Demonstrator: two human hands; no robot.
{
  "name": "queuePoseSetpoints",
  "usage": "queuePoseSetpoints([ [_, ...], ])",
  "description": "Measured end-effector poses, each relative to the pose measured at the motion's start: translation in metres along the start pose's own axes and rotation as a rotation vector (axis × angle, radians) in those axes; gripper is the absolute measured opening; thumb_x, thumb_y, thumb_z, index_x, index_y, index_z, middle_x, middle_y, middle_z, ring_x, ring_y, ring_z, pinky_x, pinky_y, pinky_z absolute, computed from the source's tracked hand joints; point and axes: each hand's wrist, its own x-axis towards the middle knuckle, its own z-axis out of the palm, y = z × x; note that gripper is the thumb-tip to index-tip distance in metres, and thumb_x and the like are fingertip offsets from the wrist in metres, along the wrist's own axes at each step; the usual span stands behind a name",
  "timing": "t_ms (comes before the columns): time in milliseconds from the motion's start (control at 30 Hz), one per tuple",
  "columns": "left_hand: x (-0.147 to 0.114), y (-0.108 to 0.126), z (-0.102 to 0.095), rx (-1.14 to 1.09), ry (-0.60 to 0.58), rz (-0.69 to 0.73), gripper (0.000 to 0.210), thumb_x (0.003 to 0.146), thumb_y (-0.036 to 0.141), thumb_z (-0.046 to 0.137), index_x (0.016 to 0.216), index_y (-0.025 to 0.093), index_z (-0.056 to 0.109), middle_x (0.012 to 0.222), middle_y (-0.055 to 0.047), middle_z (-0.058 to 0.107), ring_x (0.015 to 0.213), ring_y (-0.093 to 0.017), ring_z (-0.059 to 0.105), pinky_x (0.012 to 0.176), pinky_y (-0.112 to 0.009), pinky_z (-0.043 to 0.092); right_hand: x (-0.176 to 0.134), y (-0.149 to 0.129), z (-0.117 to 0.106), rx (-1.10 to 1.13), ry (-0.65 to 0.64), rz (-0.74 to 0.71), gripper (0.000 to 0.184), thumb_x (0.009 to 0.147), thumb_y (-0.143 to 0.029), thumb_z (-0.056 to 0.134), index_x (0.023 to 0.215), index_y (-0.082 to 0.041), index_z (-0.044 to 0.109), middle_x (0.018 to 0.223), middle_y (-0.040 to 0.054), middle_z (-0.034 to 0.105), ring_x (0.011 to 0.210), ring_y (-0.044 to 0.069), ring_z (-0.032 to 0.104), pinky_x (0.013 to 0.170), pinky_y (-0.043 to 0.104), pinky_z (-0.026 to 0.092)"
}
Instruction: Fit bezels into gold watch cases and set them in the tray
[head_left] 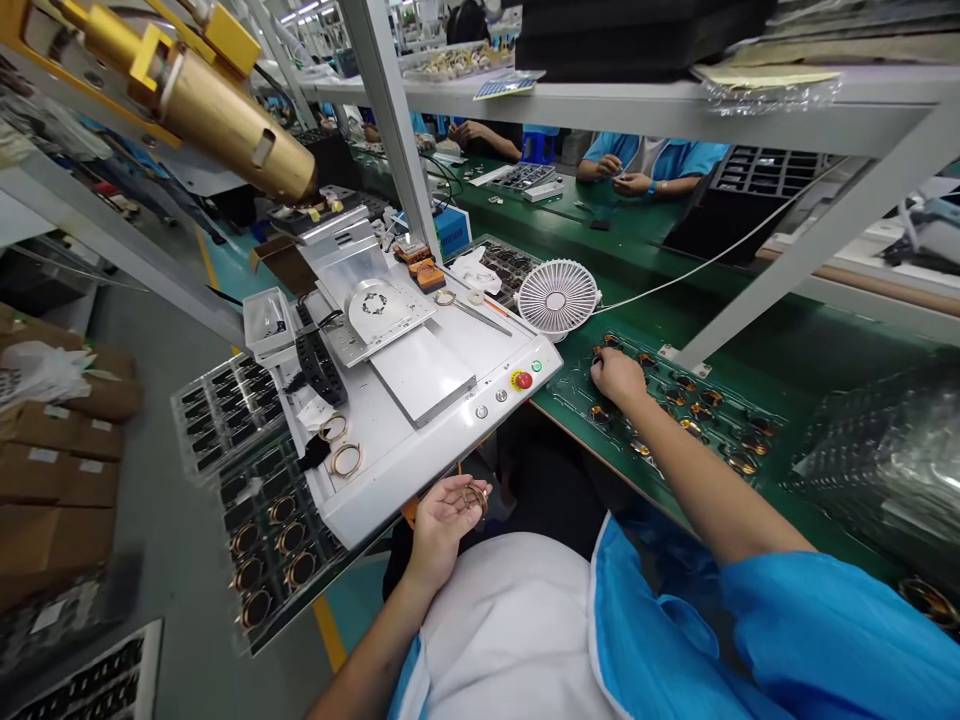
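1. Workshop with a green bench (637, 270) and, against its left end, a white machine base (405, 462).
2. Left hand (442, 525), before the machine base's front edge: palm up, thumb and fingers pinching a copper-coloured ring (480, 498) (one or more; overlap hides the count).
3. Right hand (619, 378), over the left end of a clear tray (576, 398) of round dark-and-copper parts: fingers bent downward, tips hidden; whether they grasp a part cannot be told. Tray lies along the bench's front edge.
4. Two loose rings (346, 474), one behind the other, by the machine base's left edge.
5. Red button (524, 380), near the machine base's front right corner.
6. White fan (556, 298), just beyond that corner.
7. Co-worker in blue sleeves (694, 158), both hands raised, at the bench's far edge.
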Motion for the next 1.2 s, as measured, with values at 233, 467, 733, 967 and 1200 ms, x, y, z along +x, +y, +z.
queuePoseSetpoints([
  [233,0.006,0.012,0.019,0.028,-0.231,-0.054,0.060,0.066,0.028,0.096,0.121,0.020,0.072,0.124,-0.016,0.076,0.101,-0.027,0.077,0.087,-0.037,0.061,-0.082,-0.055,-0.003,0.131,-0.212,-0.140,0.034,0.091,-0.041,0.066,0.114,-0.020,0.079,0.094,0.0090,0.079,0.075,0.023,0.072,0.073,0.036,0.058],
  [467,0.001,0.026,0.036,-0.014,-0.532,-0.058,0.089,0.065,0.030,0.098,0.145,0.030,0.058,0.132,-0.015,0.070,0.104,-0.031,0.077,0.085,-0.037,0.062,-0.139,-0.125,0.007,0.441,-0.297,-0.472,0.017,0.096,-0.035,0.070,0.104,-0.026,0.082,0.093,0.0058,0.080,0.077,0.020,0.076,0.069,0.033,0.062],
  [733,-0.007,0.018,0.019,-0.051,-0.406,-0.052,0.083,0.060,0.039,0.100,0.136,0.030,0.066,0.145,-0.015,0.062,0.096,-0.029,0.079,0.082,-0.038,0.062,-0.144,-0.136,0.029,0.399,-0.370,-0.645,0.016,0.102,-0.024,0.058,0.091,-0.023,0.069,0.092,0.0069,0.075,0.082,0.019,0.073,0.071,0.030,0.060],
  [967,-0.007,0.018,0.006,-0.075,-0.252,-0.002,0.088,0.061,0.042,0.099,0.138,0.020,0.065,0.099,-0.013,0.080,0.095,-0.030,0.079,0.085,-0.038,0.061,-0.118,-0.159,0.034,0.259,-0.496,-0.697,0.012,0.100,-0.026,0.060,0.088,-0.022,0.060,0.110,0.0113,0.067,0.094,0.022,0.067,0.084,0.036,0.056],
  [1200,-0.011,0.029,0.006,-0.046,-0.236,0.100,0.082,0.064,0.042,0.098,0.137,0.022,0.067,0.102,-0.011,0.080,0.095,-0.028,0.079,0.089,-0.037,0.061,-0.035,-0.191,0.072,0.339,-0.403,-0.002,0.017,0.099,-0.028,0.059,0.088,-0.024,0.047,0.059,-0.0054,0.063,0.050,0.015,0.058,0.060,0.026,0.046],
])
